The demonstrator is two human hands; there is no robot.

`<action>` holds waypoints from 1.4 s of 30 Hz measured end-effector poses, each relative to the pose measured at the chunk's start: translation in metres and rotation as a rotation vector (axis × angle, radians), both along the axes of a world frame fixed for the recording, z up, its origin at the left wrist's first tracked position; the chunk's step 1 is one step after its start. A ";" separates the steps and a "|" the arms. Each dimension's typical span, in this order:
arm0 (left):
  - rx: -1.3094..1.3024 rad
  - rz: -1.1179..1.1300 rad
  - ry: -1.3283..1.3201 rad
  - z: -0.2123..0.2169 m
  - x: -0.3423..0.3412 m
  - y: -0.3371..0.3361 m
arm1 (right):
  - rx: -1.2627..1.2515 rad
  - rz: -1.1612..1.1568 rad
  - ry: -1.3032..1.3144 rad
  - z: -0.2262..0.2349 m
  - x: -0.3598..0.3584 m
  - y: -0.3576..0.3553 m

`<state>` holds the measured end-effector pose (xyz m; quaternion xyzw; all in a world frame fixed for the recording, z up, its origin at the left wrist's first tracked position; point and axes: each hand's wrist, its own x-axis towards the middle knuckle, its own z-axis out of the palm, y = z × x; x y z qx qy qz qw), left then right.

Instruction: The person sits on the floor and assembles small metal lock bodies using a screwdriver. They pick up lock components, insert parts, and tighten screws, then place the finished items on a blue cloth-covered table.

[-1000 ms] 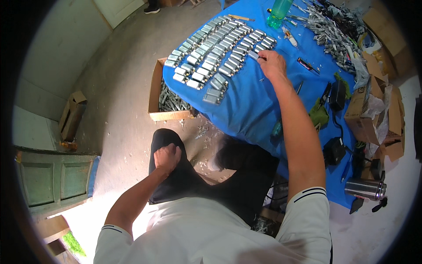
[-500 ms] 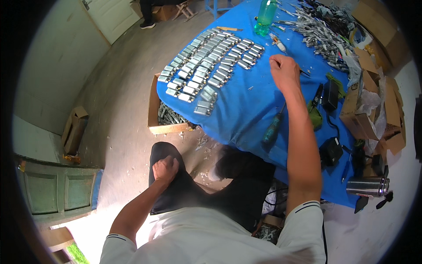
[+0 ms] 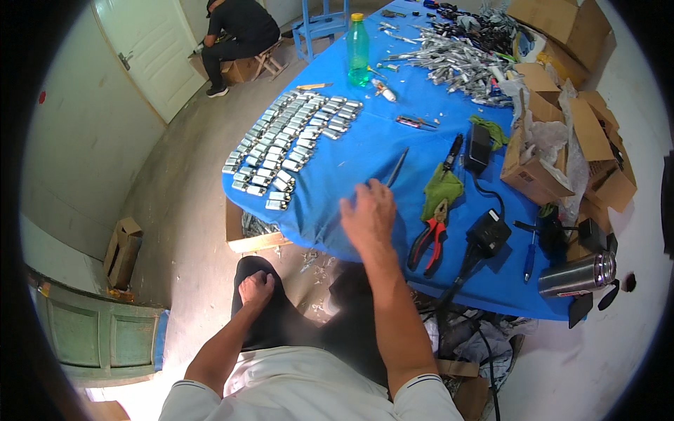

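My right hand (image 3: 369, 216) is low over the blue-covered table (image 3: 326, 168), palm down with its fingers apart. Beside its fingertips lies the thin dark shaft of a pointed tool (image 3: 398, 166); the hand hides the rest of that tool. My left hand (image 3: 256, 289) rests on my left knee, its fingers curled in and nothing visible in them. Rows of small silver oblong metal parts (image 3: 270, 149) stand left of my right hand. On the other side are red-and-black pliers (image 3: 430, 242) near a green cloth (image 3: 442, 193).
Beyond are a green bottle (image 3: 358, 52) and a heap of silver parts (image 3: 456, 63). Open cardboard boxes (image 3: 537, 165), a black adapter (image 3: 489, 233) and a steel flask (image 3: 577, 274) line the right. A box (image 3: 260, 243) is below the table edge. Another person (image 3: 242, 31) sits far off.
My right hand has come back toward me from the far part of the table, and its fingers have spread. My left hand stays on the knee. The view has shifted up and right.
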<state>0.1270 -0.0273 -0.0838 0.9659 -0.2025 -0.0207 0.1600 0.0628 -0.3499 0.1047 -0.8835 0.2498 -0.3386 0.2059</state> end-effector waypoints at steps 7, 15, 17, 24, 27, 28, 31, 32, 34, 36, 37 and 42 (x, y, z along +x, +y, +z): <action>-0.418 0.004 0.173 0.034 -0.050 -0.052 | -0.009 0.051 -0.061 -0.016 -0.011 -0.002; -0.668 -0.187 0.236 0.189 -0.038 -0.141 | 0.036 0.113 0.049 -0.014 -0.001 -0.008; -0.719 -0.212 0.272 0.217 -0.033 -0.168 | 0.105 0.123 0.058 -0.011 0.003 -0.018; -0.813 -0.175 0.418 0.189 0.003 -0.243 | 0.231 0.259 0.148 0.018 0.006 -0.047; -0.886 -0.177 0.510 0.172 0.009 -0.275 | 0.156 0.257 0.209 0.026 0.006 -0.063; -0.905 -0.199 0.508 0.169 0.011 -0.284 | 0.136 0.247 0.256 0.029 0.006 -0.071; -0.943 -0.219 0.589 0.165 0.020 -0.301 | 0.085 0.151 0.389 0.024 0.009 -0.101; -0.935 -0.219 0.589 0.164 0.021 -0.304 | 0.081 0.105 0.401 0.026 0.010 -0.112; -0.865 -0.254 0.480 0.162 0.018 -0.302 | 0.078 0.018 0.421 0.032 0.014 -0.135; -0.791 -0.337 0.344 0.161 0.006 -0.297 | 0.015 -0.034 0.342 0.026 0.017 -0.161; -0.766 -0.385 0.322 0.169 -0.001 -0.293 | -0.019 -0.058 0.300 0.024 0.019 -0.173; -0.786 -0.372 0.359 0.167 0.001 -0.290 | -0.061 -0.141 0.297 0.026 0.039 -0.212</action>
